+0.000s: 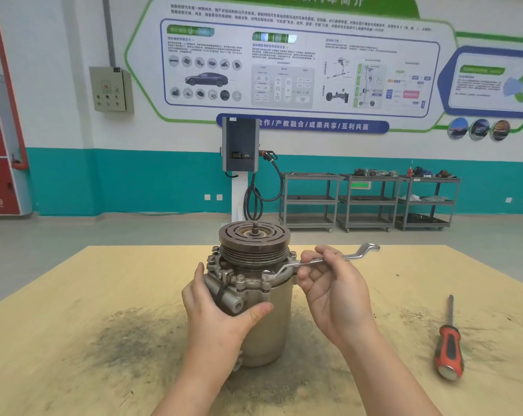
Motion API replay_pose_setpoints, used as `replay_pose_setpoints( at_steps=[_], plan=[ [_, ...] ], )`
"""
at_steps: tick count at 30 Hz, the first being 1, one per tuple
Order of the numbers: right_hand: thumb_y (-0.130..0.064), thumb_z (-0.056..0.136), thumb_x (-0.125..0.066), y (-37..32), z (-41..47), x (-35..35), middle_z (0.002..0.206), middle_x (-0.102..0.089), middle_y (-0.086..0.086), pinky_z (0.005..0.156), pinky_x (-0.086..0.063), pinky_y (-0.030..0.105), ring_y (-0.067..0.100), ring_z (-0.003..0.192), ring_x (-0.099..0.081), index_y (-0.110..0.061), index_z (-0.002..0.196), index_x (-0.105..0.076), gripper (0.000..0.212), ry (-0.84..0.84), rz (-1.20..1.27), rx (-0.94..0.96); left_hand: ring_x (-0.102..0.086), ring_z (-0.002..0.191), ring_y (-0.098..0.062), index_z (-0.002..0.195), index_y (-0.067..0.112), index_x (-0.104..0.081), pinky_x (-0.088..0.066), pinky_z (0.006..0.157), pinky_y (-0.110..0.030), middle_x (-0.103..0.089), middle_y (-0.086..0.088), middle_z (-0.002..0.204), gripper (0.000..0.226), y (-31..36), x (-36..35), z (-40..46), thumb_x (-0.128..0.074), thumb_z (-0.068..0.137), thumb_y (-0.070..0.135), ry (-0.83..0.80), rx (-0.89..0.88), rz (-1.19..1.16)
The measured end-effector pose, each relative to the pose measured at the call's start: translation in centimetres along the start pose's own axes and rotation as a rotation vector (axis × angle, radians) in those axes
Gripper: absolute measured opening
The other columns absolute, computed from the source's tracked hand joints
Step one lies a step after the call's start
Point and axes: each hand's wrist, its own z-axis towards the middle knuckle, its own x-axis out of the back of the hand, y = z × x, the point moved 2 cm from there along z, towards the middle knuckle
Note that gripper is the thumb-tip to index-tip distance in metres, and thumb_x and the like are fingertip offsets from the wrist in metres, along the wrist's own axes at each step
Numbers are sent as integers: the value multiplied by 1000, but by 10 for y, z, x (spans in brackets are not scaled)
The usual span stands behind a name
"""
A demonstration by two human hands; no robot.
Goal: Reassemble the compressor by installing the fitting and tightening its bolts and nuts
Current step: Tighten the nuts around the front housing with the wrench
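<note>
Left hand (221,313): it wraps around the left side of the compressor (254,295), with the thumb pressed on the front, holding it steady
Right hand (332,292): just to the right of the compressor, fingers curled around the middle of the wrench (320,261), gripping it
Wrench: shiny and bent at both ends; its near ring end sits on a bolt (266,277) on the right front of the compressor's rim, and its other end sticks out to the right, up in the air
Compressor: stands upright in the middle of the table (74,295), with a round brown wheel (254,238) on top and a short threaded pin poking up from the wheel's middle
Bolts: more of them stand around the rim under the wheel, on the left (213,259) and at the front (240,280)
Pipe part (233,301): a silver block with a round hole, on the front left of the compressor, between the left hand's fingers and thumb
Screwdriver (448,343): red and black handle, lies on the table well to the right of the compressor, tip pointing away
Table: pale wood, with dark dirty smudges around the bottom of the compressor
Carts (368,199): grey shelves on wheels, far behind the compressor by the blue-green wall
</note>
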Motion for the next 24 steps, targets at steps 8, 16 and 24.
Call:
replay_pose_setpoints(
  at_steps=[8,16,24],
  plan=[
    [-4,103,-30,4,-11,-5,63,-60,11,45,-44,26,21,46,-53,-8,90,-46,21,31,-112,263,-29,102,35,149,31,-23,-28,90,-13,-29,24,117,131,1,-1,0,-75,35,70,27,-36,-37],
    [-35,103,-42,43,-68,-32,89,-63,-9,75,-48,25,16,81,-62,-23,94,-61,24,-113,-628,964,-47,121,-7,147,35,-27,-44,100,-32,-31,21,119,133,0,-1,0,-79,30,70,21,29,-35],
    [-25,103,-33,-8,-49,-24,75,-65,2,55,-45,23,17,54,-56,-24,92,-49,19,40,-398,807,-31,111,3,152,26,-20,-31,97,-24,-21,21,119,129,14,-15,-22,-90,45,50,180,11,95]
  ],
)
